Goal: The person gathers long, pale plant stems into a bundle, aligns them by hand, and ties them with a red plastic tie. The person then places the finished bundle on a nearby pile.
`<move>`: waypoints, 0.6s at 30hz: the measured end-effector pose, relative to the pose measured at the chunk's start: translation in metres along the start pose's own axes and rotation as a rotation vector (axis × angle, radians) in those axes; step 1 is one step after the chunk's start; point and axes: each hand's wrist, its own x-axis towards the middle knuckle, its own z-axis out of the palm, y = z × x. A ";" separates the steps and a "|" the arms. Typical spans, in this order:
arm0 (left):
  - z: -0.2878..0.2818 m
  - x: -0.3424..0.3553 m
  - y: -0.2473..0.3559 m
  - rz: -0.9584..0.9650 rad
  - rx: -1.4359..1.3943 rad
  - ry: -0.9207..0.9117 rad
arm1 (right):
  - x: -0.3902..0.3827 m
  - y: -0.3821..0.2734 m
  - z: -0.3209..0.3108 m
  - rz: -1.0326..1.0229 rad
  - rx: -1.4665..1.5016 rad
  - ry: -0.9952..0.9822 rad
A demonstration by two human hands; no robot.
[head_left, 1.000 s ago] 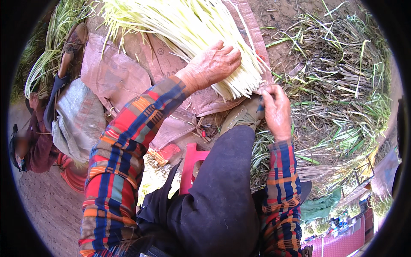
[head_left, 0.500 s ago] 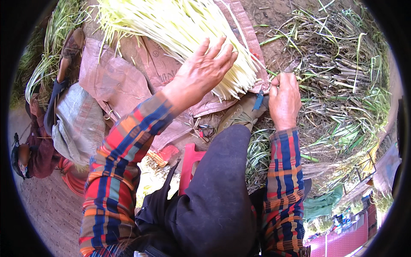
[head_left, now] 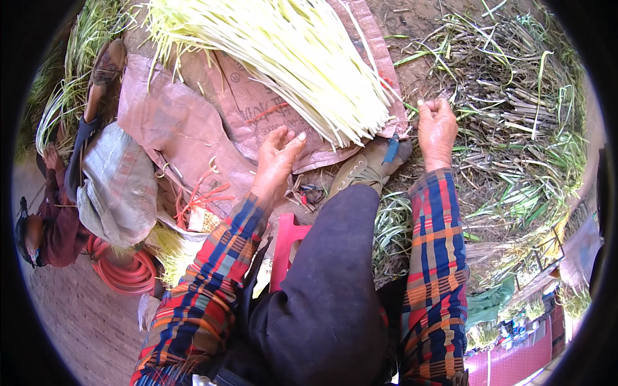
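Note:
A thick bundle of long pale yellow-green stalks [head_left: 309,71] lies on a pinkish-brown woven sack [head_left: 251,116] in front of me. My left hand [head_left: 278,157] hovers over the sack's near part, off the bundle. Its fingers are loosely curled with the thumb apart, and nothing shows between them. To the right of the stalk ends is my right hand [head_left: 437,132], with thumb and forefinger close together. Whatever it may grip is too small to make out. My shoe [head_left: 357,170], with a blue strip [head_left: 391,149] at its toe, rests against the sack's near edge.
Dry stalks and green leaf scraps [head_left: 515,122] cover the ground to the right. Orange-red ties [head_left: 196,199] lie left of my left arm. Further left are a pale sack [head_left: 119,183], a coiled red hose [head_left: 129,273] and another person [head_left: 58,225]. A red stool [head_left: 283,251] stands by my leg.
My left hand has come off the stalk bundle and moved back toward me, its fingers curling. My right hand has shifted slightly right and up. The orange-red ties have come into sight.

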 end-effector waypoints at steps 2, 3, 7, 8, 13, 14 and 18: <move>0.001 0.005 -0.002 -0.012 -0.036 -0.010 | 0.000 0.004 -0.011 -0.048 -0.212 0.034; 0.002 0.008 -0.002 -0.013 -0.033 -0.014 | 0.001 0.003 -0.013 -0.065 -0.266 0.014; 0.009 0.016 0.003 0.007 -0.049 -0.085 | -0.001 -0.009 -0.002 -0.196 -0.164 -0.038; 0.012 0.017 0.006 0.018 -0.056 -0.117 | -0.004 -0.013 0.007 -0.262 -0.051 -0.030; 0.032 0.023 0.022 0.142 0.031 -0.196 | -0.020 -0.027 0.045 -0.344 -0.062 -0.088; 0.035 0.023 0.025 0.147 0.054 -0.205 | -0.023 -0.027 0.049 -0.313 -0.129 -0.086; 0.049 0.022 0.031 0.157 -0.054 -0.197 | -0.031 -0.024 0.057 -0.168 -0.172 -0.148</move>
